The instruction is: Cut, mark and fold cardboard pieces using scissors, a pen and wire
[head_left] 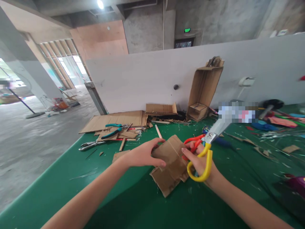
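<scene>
My left hand (143, 154) grips the left side of a small piece of brown cardboard (171, 152), thumb across its lower face. My right hand (200, 162) holds a pair of scissors (211, 135) with one red and one yellow handle, blades pointing up and away. The right thumb also presses the cardboard's right edge; the other fingers are partly hidden. A second cardboard flap (164, 183) shows just below, overlapping the first; whether they are joined I cannot tell. Both hands are above the green tabletop (124, 203).
Teal-handled pliers (113, 132) lie on cardboard scraps at the left, near a metal tool (91, 145). A tall open cardboard box (206, 84) leans on the white partition (143, 79) behind. Cardboard offcuts (262, 151) and several coloured items clutter the right side.
</scene>
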The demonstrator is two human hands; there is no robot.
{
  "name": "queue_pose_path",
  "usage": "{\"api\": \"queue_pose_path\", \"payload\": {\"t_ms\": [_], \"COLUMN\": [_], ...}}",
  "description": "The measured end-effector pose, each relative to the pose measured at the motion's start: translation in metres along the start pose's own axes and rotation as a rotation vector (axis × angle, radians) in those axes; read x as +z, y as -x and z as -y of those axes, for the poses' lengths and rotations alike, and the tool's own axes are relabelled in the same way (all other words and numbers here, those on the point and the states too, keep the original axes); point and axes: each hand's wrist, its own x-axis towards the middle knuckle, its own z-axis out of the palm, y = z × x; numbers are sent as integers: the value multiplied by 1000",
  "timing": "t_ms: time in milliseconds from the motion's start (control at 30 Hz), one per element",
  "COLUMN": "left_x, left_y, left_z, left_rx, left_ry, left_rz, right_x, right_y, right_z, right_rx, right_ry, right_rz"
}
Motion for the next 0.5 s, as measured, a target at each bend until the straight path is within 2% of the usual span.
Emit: {"api": "queue_pose_path", "payload": {"t_ms": [67,133,200,300,400,500], "left_x": [0,4,6,4,-4,-11], "left_y": [-5,-10,-15,-17,-16,-12], "left_z": [6,13,18,21,16,8], "left_rx": [-56,-39,20,84,128,176], "left_ry": [91,202,360,606,667,616], "left_rz": [26,-97,-256,-375,-460,-552], "right_x": [-2,-4,-5,-9,-16,-26], "right_y": [-4,-6,-7,-7,-6,-8], "right_z": [-4,-8,-12,-13,-8,0], "right_rx": [27,32,46,86,44,-105], "right_ry": [-63,-147,-253,-333,-180,122], "right_rz": [-30,29,175,389,505,505]}}
